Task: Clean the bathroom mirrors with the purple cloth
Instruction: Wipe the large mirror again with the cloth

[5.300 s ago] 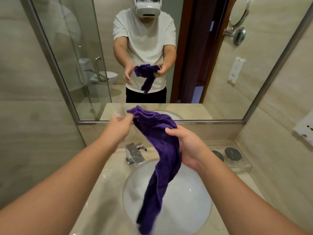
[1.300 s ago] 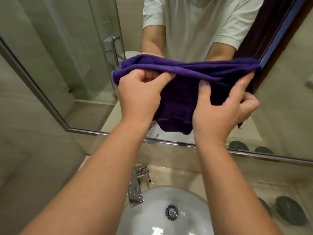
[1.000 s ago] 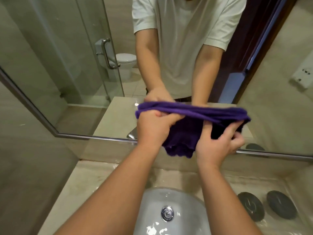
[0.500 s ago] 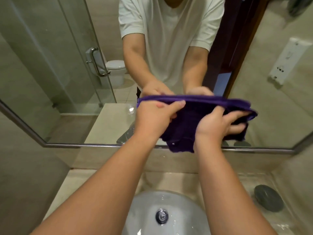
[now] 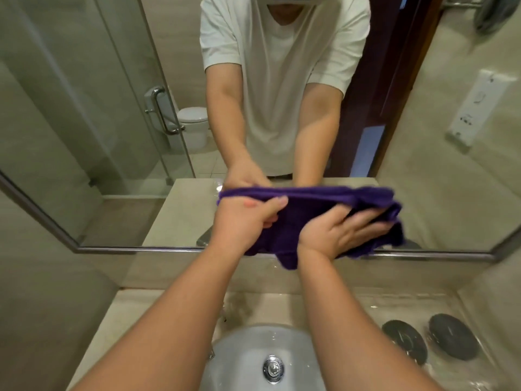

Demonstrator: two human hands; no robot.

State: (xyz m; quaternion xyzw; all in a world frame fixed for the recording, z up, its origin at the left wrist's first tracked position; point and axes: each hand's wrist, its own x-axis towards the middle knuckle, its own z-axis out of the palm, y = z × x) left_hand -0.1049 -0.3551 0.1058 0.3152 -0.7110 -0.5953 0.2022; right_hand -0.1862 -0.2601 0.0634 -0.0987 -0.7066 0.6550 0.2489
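Purple cloth (image 5: 310,218) spread against the lower edge of the wall mirror (image 5: 93,131), above the white sink (image 5: 248,351) set in the beige table (image 5: 146,314). The left hand (image 5: 248,218) grips the cloth's upper left edge, thumb over the fold. The right hand (image 5: 338,232) lies on the cloth with fingers extended and spread, their tips under a fold. Two dark round discs (image 5: 404,341) rest on the table at right.
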